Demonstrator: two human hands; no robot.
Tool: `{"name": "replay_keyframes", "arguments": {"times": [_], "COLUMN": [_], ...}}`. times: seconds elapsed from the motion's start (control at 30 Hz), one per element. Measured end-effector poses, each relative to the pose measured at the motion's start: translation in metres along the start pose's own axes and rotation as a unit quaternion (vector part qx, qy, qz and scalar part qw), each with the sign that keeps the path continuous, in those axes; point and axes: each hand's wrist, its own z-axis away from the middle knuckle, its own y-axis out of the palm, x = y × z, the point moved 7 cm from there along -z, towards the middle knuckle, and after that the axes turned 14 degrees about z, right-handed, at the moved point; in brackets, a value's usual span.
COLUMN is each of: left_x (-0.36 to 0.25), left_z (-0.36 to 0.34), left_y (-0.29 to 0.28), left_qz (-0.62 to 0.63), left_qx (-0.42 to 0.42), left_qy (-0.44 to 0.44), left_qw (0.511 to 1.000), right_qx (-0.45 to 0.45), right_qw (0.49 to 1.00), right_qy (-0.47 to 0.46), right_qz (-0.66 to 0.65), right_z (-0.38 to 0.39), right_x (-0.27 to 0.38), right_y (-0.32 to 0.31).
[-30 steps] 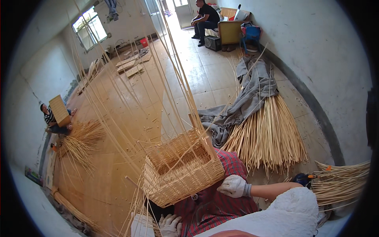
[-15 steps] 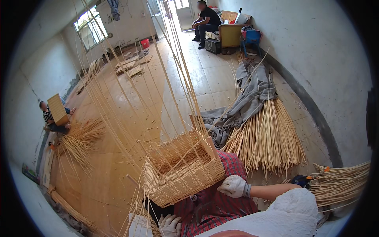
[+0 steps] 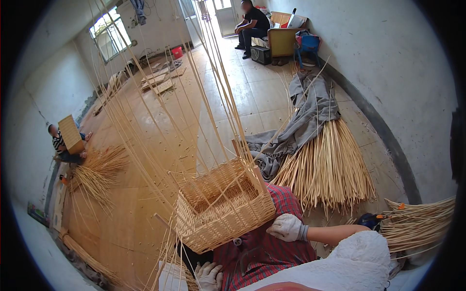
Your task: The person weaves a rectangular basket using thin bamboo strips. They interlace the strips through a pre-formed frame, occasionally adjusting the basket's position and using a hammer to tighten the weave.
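Observation:
A half-woven rectangular wicker basket (image 3: 225,206) rests tilted on my lap, its open top facing up and away. Long uncut stakes (image 3: 223,92) rise from its far side. My right hand (image 3: 287,228), in a white work glove, lies on the red plaid cloth (image 3: 291,250) over my lap, just beside the basket's near right corner. Its fingers drape loosely and hold nothing I can see. Low at the left, my gloved left hand (image 3: 208,275) rests below the basket with fingers extended, next to a white sheet (image 3: 172,277) and loose canes.
A large cane bundle (image 3: 330,169) lies ahead right, partly under a grey cloth (image 3: 310,106). Another bundle (image 3: 417,225) sits at the far right. One person (image 3: 252,29) sits by the door; another (image 3: 60,140) holds a woven panel (image 3: 71,134) at the left.
Almost nothing differs. The basket and its stakes have shifted very slightly; both hands stay where they were.

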Motion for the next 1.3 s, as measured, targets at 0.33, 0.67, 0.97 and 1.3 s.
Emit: {"name": "replay_keyframes", "arguments": {"times": [0.33, 0.67, 0.97, 1.3], "left_x": [0.005, -0.0028, 0.0035, -0.0028], "left_z": [0.0025, -0.0011, 0.0041, -0.0021], "left_y": [0.0036, -0.0009, 0.0045, -0.0005], "left_qz": [-0.003, -0.006, -0.013, -0.003], "left_qx": [0.001, -0.004, -0.054, 0.005], "left_qy": [-0.009, -0.013, 0.004, -0.019], "left_qw": [1.0, 1.0, 0.998, 1.0], "right_qx": [0.047, 0.005, 0.002, 0.003], "right_qw": [0.999, 1.0, 1.0, 1.0], "right_qy": [0.015, 0.008, 0.002, 0.004], "right_qz": [0.005, 0.01, 0.007, 0.004], "right_z": [0.0004, 0.0004, -0.0005, 0.0012], "right_x": [0.0002, -0.0001, 0.0007, -0.0005], "right_y": [0.0046, 0.0021, 0.0006, 0.0025]}}
